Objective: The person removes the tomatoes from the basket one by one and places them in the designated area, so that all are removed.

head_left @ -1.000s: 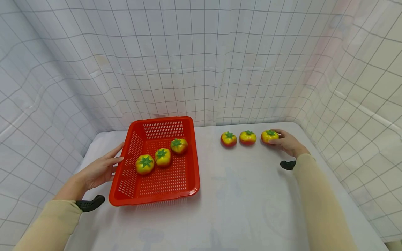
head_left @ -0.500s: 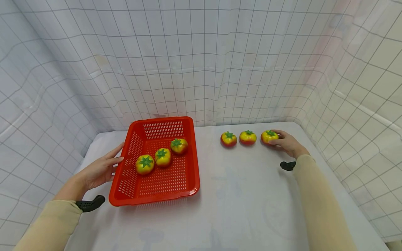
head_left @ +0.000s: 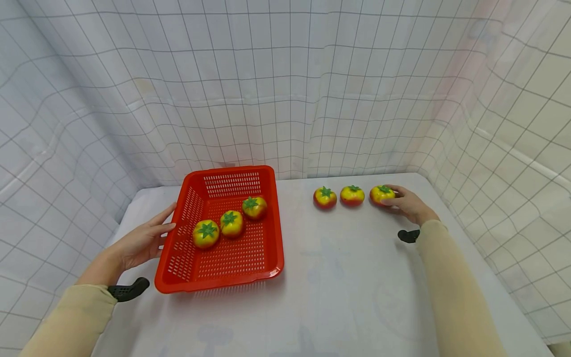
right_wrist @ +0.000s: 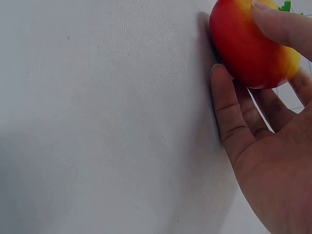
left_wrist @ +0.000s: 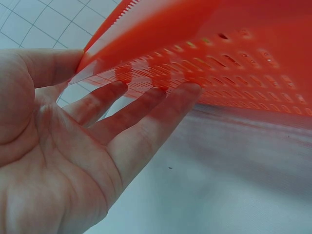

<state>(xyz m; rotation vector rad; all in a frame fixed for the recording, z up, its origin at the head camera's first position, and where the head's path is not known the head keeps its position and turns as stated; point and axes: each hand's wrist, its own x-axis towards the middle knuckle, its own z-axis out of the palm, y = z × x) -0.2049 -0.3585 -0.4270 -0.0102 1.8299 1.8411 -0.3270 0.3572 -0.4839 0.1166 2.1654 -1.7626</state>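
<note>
My left hand (head_left: 140,244) is at the left side of a red plastic basket (head_left: 275,238). In the left wrist view, its nearly straight fingers (left_wrist: 146,129) touch the slotted outer wall, with the thumb at the rim. Inside the basket lie three red-and-yellow toy tomatoes with green star-shaped tops: the left one (head_left: 206,234), the middle one (head_left: 232,224) and the right one (head_left: 255,208). At the far right, my right hand (head_left: 408,204) grips another toy tomato (right_wrist: 248,46), thumb on top and fingers around its side, low at the tabletop.
Left of the gripped tomato, two more toy tomatoes stand in a row, the nearer one (head_left: 352,196) and the farther one (head_left: 324,198). A white cloth covers the table (head_left: 330,292). White gridded curtains (head_left: 285,99) enclose the back and both sides.
</note>
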